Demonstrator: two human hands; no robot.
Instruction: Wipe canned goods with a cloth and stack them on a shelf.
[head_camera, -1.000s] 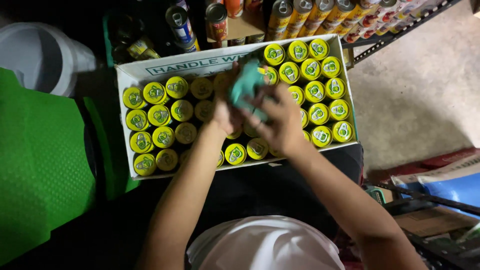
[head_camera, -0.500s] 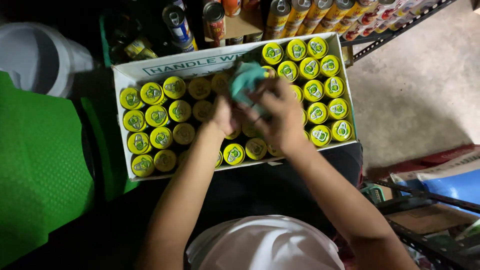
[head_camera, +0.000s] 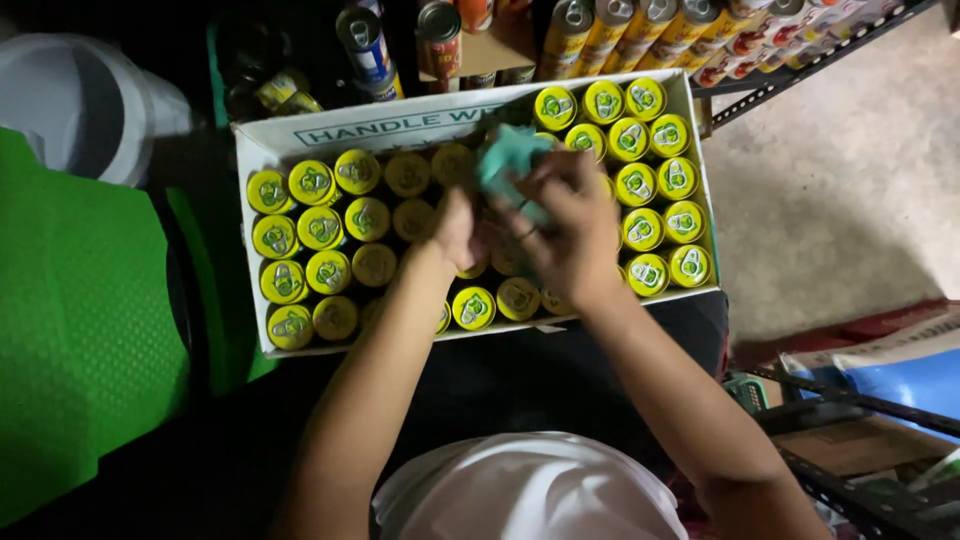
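Right hand: clenched on a teal cloth, held over the middle of the box.
Left hand: closed on something among the cans; maybe a can, the view is too dark to tell.
Progress: wiping seems in the middle; which tops are already wiped, I cannot judge.
Box: white carton, full of yellow-topped cans in rows.
Shelf: more cans behind the box.
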